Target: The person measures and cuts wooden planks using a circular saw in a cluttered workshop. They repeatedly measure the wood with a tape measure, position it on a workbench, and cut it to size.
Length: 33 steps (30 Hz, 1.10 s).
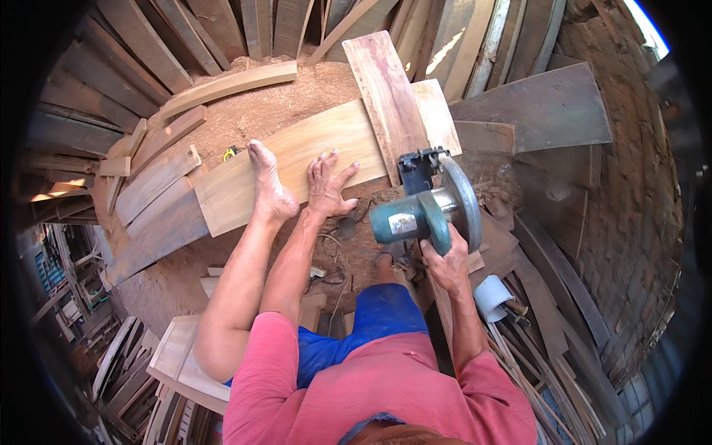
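Observation:
My right hand is wrapped round the rear handle of a teal circular saw. The saw's base plate meets the near end of a reddish-brown plank, which lies crosswise over a wide pale board. Whether the blade touches the wood is hidden by the saw's guard. Fingers spread, my left hand lies on the pale board's near edge, left of the saw. Beside that hand, my bare left foot also rests on the pale board.
Sawdust covers the ground beyond the boards. A curved timber piece lies at the far left. Dark planks lean by a brick wall on the right. A white cylindrical container holding sticks stands near my right forearm. Cords lie underfoot.

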{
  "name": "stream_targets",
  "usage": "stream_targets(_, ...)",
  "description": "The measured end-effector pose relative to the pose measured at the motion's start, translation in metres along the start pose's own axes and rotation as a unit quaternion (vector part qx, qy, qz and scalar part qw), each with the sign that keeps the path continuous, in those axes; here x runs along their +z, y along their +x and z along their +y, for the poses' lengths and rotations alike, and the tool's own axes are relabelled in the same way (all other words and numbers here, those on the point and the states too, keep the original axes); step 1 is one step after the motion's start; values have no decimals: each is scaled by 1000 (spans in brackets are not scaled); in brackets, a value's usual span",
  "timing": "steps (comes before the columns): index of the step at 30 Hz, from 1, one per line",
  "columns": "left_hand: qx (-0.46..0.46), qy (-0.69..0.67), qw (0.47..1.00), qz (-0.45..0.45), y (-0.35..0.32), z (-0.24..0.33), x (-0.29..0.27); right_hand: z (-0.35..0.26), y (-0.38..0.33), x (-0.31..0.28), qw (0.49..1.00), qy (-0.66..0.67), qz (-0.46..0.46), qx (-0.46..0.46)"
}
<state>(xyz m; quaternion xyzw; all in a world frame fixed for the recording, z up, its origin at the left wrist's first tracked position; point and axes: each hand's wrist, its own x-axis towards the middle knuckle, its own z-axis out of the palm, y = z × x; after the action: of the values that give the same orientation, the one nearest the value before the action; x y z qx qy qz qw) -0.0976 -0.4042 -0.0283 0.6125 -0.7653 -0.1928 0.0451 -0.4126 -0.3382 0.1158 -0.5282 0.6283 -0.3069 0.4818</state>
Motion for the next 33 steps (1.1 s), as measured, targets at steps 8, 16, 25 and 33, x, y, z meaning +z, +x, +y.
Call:
stream_targets(8,-6,15,1000,-6,-2,-1,6,6,-51,-36,992,31,41,114)
stream_targets(16,-2,12,1000,-3,-2,0,4,-1,-41,-42,991,17,50,119)
stream_targets(25,-10,-1,1000,-3,-1,1,3,-4,-12,-23,995,49,11,85)
stream_targets(33,-13,-11,1000,-11,-3,-2,3,-11,19,2,997,41,-18,69)
